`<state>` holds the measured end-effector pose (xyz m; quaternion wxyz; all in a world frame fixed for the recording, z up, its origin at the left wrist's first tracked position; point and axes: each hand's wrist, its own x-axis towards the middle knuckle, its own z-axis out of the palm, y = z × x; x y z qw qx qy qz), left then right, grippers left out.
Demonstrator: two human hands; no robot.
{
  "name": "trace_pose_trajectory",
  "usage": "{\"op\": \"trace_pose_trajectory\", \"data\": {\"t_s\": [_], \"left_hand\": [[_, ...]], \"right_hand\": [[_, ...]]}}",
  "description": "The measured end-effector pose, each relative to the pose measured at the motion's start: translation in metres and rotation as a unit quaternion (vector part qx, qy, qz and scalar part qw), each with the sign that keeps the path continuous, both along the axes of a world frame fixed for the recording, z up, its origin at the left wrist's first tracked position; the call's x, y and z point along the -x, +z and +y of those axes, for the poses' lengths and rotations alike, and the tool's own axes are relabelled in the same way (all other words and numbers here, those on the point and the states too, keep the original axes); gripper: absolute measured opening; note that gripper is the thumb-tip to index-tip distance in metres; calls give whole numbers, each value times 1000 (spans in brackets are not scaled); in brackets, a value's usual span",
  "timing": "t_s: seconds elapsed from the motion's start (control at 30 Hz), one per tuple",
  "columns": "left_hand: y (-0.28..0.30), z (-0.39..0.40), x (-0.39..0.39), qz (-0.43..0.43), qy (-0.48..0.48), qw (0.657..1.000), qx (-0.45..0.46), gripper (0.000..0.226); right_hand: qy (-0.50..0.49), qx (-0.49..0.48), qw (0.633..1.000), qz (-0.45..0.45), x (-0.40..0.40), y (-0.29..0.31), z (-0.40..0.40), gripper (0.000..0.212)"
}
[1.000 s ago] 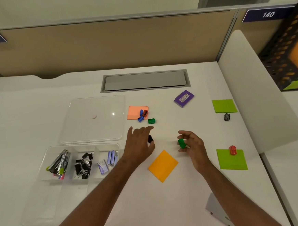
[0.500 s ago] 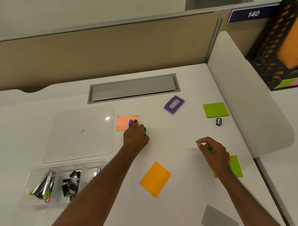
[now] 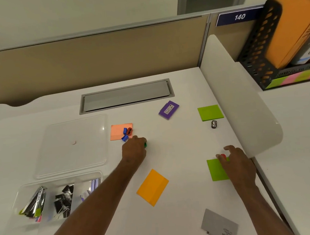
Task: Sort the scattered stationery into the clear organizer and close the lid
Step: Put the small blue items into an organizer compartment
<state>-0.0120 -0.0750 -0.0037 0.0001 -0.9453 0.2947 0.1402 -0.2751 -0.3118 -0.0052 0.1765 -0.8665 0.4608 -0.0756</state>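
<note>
Nearest the camera, a grey card (image 3: 220,225) lies on the white surface (image 3: 180,143), well to the right of the clear organizer (image 3: 58,197). The organizer itself is seen open, with binder clips (image 3: 64,200) and other pieces already sorted into its compartments. An orange note pad (image 3: 152,187) lies to its right. Farther right, the right hand (image 3: 236,163) is lowered onto a green note pad (image 3: 216,170), its fingers curled about a small red sharpener (image 3: 223,156); whether it is already pinched cannot be told. Just beyond the organizer, the lid (image 3: 71,145) lies flat. To the lid's right, the left hand (image 3: 134,149) is closed over a green sharpener (image 3: 145,145), most of it hidden. Past that, blue and red sharpeners (image 3: 127,133) sit on a salmon pad (image 3: 117,132). Farther still, a purple box (image 3: 168,109), another green pad (image 3: 209,112) and a metal sharpener (image 3: 214,124) wait.

The gathering step appears to be in hand, far from finished. Next, both pieces would need lifting clear and carrying back to a free compartment.
</note>
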Motion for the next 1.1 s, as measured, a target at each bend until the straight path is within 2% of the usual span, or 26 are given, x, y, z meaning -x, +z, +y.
{"op": "trace_pose_trajectory", "data": {"t_s": [0.23, 0.47, 0.6, 0.7, 1.1], "left_hand": [[7, 10, 27, 21, -20, 996, 87, 41], [21, 26, 48, 63, -16, 983, 173, 39], [37, 36, 60, 178, 43, 944, 274, 36], [46, 56, 70, 218, 68, 914, 335, 35], [54, 191, 65, 242, 144, 860, 425, 34]], "right_hand": [[14, -9, 1000, 7, -6, -2, 12, 15], [54, -64, 992, -91, -20, 18, 35, 11], [73, -98, 980, -155, -33, 29, 58, 8], [104, -109, 973, -177, -43, 32, 76, 9], [198, -187, 939, -209, -84, 52, 168, 11]]}}
